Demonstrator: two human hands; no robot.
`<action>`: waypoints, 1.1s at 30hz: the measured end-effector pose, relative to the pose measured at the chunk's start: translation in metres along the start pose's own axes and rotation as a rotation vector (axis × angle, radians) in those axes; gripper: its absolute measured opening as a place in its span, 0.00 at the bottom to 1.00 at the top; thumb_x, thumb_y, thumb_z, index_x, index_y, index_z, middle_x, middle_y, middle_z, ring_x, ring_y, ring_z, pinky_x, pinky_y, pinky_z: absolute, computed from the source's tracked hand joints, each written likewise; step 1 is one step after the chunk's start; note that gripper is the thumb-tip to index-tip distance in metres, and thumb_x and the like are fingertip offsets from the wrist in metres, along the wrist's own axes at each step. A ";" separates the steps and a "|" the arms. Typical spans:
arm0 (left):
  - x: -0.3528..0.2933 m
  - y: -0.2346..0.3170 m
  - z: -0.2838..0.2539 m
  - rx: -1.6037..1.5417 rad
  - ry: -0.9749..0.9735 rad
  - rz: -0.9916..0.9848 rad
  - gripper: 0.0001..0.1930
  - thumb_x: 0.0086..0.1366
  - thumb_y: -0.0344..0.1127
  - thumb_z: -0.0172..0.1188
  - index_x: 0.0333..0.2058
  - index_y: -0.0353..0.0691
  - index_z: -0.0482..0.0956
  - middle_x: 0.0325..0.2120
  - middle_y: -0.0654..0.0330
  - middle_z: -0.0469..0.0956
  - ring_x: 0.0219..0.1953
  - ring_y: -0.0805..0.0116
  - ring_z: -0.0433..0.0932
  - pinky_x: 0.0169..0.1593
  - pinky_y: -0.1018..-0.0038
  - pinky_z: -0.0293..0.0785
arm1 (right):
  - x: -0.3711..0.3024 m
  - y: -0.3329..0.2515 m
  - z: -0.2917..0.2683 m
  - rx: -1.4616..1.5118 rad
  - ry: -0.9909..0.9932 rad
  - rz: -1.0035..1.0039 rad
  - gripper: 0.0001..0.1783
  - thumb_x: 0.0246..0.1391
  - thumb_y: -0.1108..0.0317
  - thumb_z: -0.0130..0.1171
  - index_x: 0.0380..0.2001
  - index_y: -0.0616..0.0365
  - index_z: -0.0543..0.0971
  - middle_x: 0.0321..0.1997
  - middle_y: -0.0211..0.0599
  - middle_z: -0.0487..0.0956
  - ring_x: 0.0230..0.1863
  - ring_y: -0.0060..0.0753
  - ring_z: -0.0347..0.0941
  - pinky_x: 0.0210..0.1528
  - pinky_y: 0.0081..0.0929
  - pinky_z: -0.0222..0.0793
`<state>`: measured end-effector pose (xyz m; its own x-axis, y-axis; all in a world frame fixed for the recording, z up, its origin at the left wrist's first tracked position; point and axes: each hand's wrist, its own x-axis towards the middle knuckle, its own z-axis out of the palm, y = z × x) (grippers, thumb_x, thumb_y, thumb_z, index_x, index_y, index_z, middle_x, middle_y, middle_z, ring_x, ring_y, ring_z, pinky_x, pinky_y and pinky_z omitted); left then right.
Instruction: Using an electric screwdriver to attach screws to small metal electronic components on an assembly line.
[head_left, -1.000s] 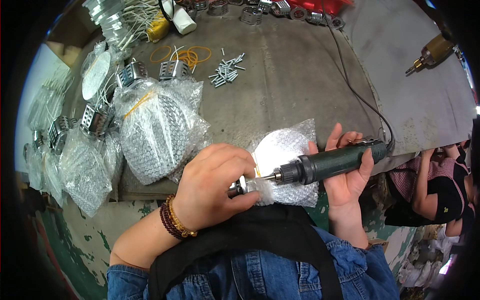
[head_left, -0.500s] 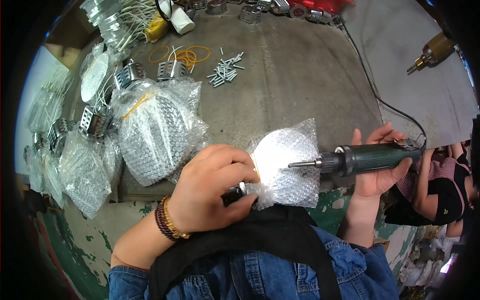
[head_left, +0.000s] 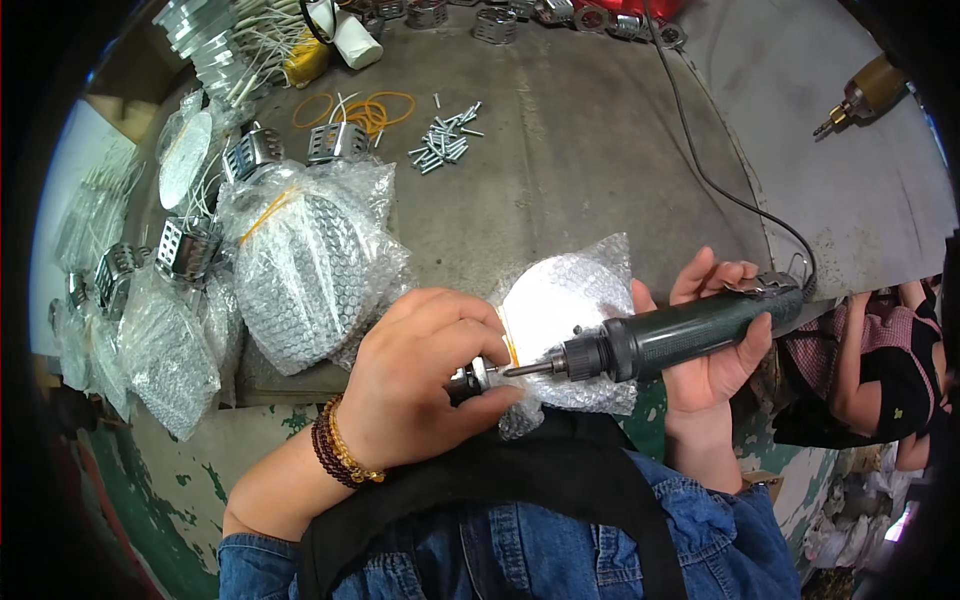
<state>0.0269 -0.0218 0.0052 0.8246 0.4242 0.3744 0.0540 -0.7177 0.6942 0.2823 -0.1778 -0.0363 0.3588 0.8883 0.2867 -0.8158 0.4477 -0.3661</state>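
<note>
My left hand (head_left: 420, 370) pinches a small metal fitting (head_left: 470, 382) at the near table edge. Against that fitting lies a round, shiny piece in bubble wrap (head_left: 575, 300), with an orange rubber band near its left side. In my right hand (head_left: 710, 375) is a dark green electric screwdriver (head_left: 690, 330), lying level and pointing left. Its bit (head_left: 535, 369) reaches the fitting beside my left fingertips; whether it sits in a screw I cannot tell. My fingers hide most of the fitting.
Bubble-wrapped pieces (head_left: 310, 270) with slotted metal brackets (head_left: 187, 248) crowd the left. Loose screws (head_left: 445, 140) and orange rubber bands (head_left: 375, 110) lie beyond. A second screwdriver (head_left: 865, 95) is at far right. The cord (head_left: 700, 165) crosses the table; a person (head_left: 870, 370) is at right.
My right hand has brought the screwdriver left and slightly down, so its bit now meets the fitting at my left fingers. My left hand stays in nearly the same place.
</note>
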 end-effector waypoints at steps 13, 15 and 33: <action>-0.002 -0.001 0.001 0.020 0.010 0.025 0.21 0.41 0.28 0.79 0.35 0.44 0.80 0.40 0.59 0.81 0.44 0.56 0.80 0.50 0.64 0.75 | -0.001 0.009 0.000 0.037 0.138 0.000 0.20 0.54 0.64 0.73 0.50 0.39 0.80 0.56 0.22 0.83 0.71 0.30 0.67 0.75 0.79 0.40; -0.002 -0.002 0.003 0.019 0.027 0.030 0.22 0.40 0.28 0.79 0.35 0.44 0.79 0.39 0.59 0.82 0.44 0.55 0.80 0.50 0.64 0.75 | -0.001 0.010 0.000 0.034 0.149 0.001 0.20 0.54 0.64 0.73 0.50 0.39 0.80 0.55 0.22 0.83 0.70 0.30 0.68 0.75 0.79 0.41; 0.000 0.000 0.004 0.059 0.030 0.016 0.21 0.39 0.29 0.80 0.30 0.45 0.76 0.37 0.59 0.81 0.42 0.55 0.80 0.49 0.64 0.74 | -0.004 0.010 0.000 0.049 0.217 0.001 0.18 0.54 0.63 0.72 0.48 0.40 0.79 0.53 0.22 0.84 0.69 0.29 0.69 0.75 0.80 0.41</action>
<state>0.0290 -0.0242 0.0029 0.8086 0.4276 0.4041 0.0745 -0.7557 0.6507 0.2723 -0.1773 -0.0410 0.4430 0.8922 0.0877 -0.8352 0.4463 -0.3214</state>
